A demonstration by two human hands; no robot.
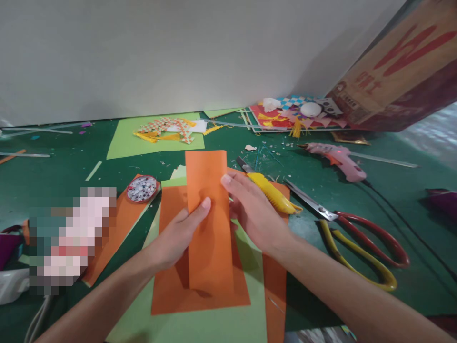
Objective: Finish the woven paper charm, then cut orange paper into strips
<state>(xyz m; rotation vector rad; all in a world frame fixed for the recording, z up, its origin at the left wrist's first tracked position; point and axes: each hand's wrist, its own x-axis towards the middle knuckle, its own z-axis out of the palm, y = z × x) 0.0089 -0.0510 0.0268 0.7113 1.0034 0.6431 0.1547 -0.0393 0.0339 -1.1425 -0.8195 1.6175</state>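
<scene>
A long folded strip of orange paper [210,238] is held up in front of me between both hands. My left hand [178,233] grips its left edge, thumb on the front face and fingers hidden behind. At the right edge, my right hand [253,209] pinches the paper near its upper part, thumb and fingers closed on the side. Beneath lie a wider orange sheet [167,290] and light green paper [207,328]. Just beyond my right hand rests a yellow utility knife [271,193] with its blade out.
Right of the hands lie scissors [332,216] with red and yellow handles and a pink glue gun [337,159] with a cord. A round dish of googly eyes [143,188] stands left. Woven paper crafts [167,128] lie at the back, near a paper bag [400,71].
</scene>
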